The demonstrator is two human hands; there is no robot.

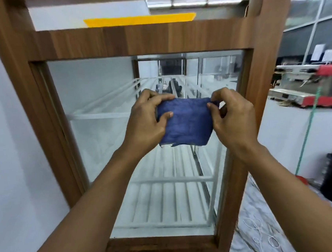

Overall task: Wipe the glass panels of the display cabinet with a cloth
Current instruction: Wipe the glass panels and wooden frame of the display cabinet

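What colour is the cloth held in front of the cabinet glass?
Dark blue cloth; head view, the only one.

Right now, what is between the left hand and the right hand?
The blue cloth fills that stretch: the left hand grips one side, the right hand pinches the other. The head view shows it.

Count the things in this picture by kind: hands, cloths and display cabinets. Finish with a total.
Hands: 2, the left hand and the right hand, both holding the cloth
Cloths: 1, the blue cloth
Display cabinets: 1, the display cabinet with a wooden frame
Total: 4
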